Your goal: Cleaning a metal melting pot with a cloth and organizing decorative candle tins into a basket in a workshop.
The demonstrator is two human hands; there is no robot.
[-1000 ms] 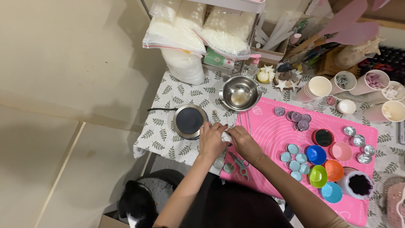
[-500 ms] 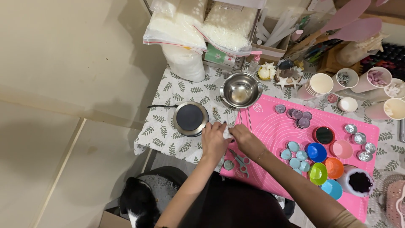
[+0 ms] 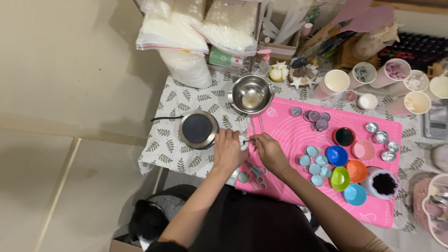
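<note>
My left hand (image 3: 228, 150) and my right hand (image 3: 268, 150) meet at the left edge of a pink silicone mat (image 3: 289, 135). Between the fingertips sits a small white object (image 3: 244, 141); the left hand's fingers curl around it. The right hand pinches a thin dark stick-like piece (image 3: 249, 140) pointing at that object. Just below the hands lie small scissors with teal handles (image 3: 257, 171) and a pale round mould (image 3: 243, 177). A round dark hot plate (image 3: 198, 129) stands right beside my left hand.
A steel bowl (image 3: 251, 94) stands behind the hands. Coloured silicone cups (image 3: 346, 165), small blue moulds (image 3: 315, 162) and purple discs (image 3: 315, 119) lie on the mat. Paper cups (image 3: 373, 79) and white bags (image 3: 184, 42) line the back. A black-and-white cat (image 3: 147, 219) sits by my knee.
The hands stay together at the mat's left edge, only working slightly. The view has shifted a little, and the cat has moved slightly beneath the table edge.
</note>
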